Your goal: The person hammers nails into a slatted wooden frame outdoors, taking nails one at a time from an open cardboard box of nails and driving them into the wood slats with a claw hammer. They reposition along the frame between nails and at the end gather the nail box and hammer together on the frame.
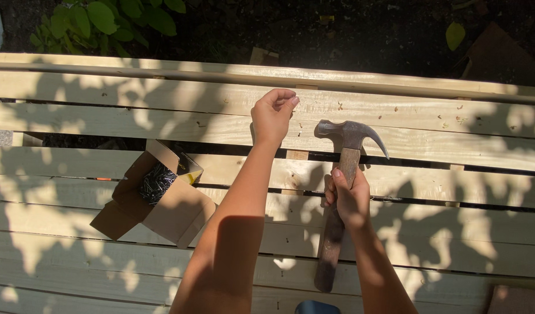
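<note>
Your two forearms come up from the bottom edge, closest to the lens, over pale wooden slats (75, 256) dappled with leaf shadow. Your right hand (350, 200) is closed around the wooden handle of a claw hammer (344, 168), the grip taken high on the handle, just under the head, with the thumb lying along the wood. That handle runs down past your wrist toward the bottom edge, so most of its length hangs below the hand. Above the grip, the steel head rests over a slat, its striking face turned left and its claw curving right.

Your left hand (272, 116) sits up and to the left of the hammer head, near it but not touching. Its fingers are curled with thumb and forefinger pinched together at the slat (163, 125); whatever they pinch is too small to make out.

Left of your left forearm, an open cardboard box (154, 200) lies on the slats, flaps spread, holding a dark heap of nails (156, 181). Beyond the far rail, green leaves (104, 20) show against dark soil.
</note>
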The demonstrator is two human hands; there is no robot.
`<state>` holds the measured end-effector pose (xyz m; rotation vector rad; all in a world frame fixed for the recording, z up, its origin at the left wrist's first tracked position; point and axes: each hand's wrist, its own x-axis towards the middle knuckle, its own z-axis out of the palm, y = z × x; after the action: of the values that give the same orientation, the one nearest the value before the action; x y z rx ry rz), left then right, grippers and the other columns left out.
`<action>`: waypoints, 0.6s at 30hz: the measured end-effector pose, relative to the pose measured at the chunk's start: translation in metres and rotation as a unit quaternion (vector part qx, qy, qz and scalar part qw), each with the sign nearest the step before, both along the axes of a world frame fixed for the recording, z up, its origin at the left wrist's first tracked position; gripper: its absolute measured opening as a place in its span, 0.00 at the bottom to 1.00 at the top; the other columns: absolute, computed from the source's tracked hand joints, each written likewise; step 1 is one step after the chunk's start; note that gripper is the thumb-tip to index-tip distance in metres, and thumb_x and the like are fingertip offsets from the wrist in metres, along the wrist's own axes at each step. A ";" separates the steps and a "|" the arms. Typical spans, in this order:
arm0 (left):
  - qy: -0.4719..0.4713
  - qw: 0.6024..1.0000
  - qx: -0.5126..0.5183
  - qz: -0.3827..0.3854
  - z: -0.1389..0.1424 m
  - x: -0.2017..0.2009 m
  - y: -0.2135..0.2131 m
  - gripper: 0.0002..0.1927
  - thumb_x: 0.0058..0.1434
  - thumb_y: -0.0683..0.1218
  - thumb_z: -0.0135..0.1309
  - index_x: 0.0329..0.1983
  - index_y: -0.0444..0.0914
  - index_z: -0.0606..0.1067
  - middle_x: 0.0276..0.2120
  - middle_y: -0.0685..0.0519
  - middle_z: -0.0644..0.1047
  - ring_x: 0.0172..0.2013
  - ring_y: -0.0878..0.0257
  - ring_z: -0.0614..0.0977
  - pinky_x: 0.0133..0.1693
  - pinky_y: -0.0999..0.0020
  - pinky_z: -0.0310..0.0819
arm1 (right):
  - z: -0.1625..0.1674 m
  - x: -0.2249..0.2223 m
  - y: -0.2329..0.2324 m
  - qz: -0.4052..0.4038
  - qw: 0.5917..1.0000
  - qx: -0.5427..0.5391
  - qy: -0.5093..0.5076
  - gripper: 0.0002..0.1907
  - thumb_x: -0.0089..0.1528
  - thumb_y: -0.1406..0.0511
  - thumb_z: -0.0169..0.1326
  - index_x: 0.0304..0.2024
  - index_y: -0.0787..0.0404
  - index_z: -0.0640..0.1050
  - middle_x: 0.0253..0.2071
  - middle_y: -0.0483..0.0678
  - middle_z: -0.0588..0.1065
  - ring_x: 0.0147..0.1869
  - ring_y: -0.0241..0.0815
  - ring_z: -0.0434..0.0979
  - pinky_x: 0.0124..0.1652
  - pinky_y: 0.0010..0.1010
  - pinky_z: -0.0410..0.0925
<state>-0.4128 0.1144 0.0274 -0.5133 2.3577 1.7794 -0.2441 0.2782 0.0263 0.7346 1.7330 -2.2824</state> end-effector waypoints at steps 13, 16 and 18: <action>0.104 0.968 -0.223 -0.059 -0.011 0.021 0.004 0.04 0.58 0.52 0.62 0.32 0.50 0.84 0.30 0.65 0.82 0.40 0.63 0.78 0.40 0.67 0.73 | 0.001 0.021 -0.003 -0.014 0.998 -0.052 -0.015 0.06 0.71 0.65 0.46 0.43 0.62 0.68 0.28 0.46 0.66 0.22 0.34 0.63 0.24 0.29 0.64; 0.139 0.959 -0.238 -0.059 -0.016 0.027 0.007 0.04 0.58 0.52 0.63 0.31 0.50 0.84 0.30 0.65 0.82 0.41 0.62 0.78 0.41 0.67 0.73 | 0.001 0.025 -0.002 -0.022 0.998 -0.053 -0.025 0.06 0.70 0.65 0.46 0.44 0.62 0.69 0.28 0.46 0.66 0.22 0.34 0.63 0.23 0.29 0.64; 0.140 0.958 -0.246 -0.053 -0.018 0.029 0.009 0.04 0.58 0.52 0.62 0.31 0.50 0.84 0.30 0.65 0.82 0.41 0.62 0.78 0.42 0.66 0.73 | 0.001 0.026 -0.002 -0.024 0.998 -0.048 -0.028 0.06 0.70 0.65 0.46 0.44 0.62 0.69 0.27 0.46 0.66 0.21 0.34 0.63 0.23 0.29 0.64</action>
<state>-0.3839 0.1234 0.0092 -0.1859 2.9761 1.2797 -0.2185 0.2759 0.0273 0.8223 1.5857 -2.3338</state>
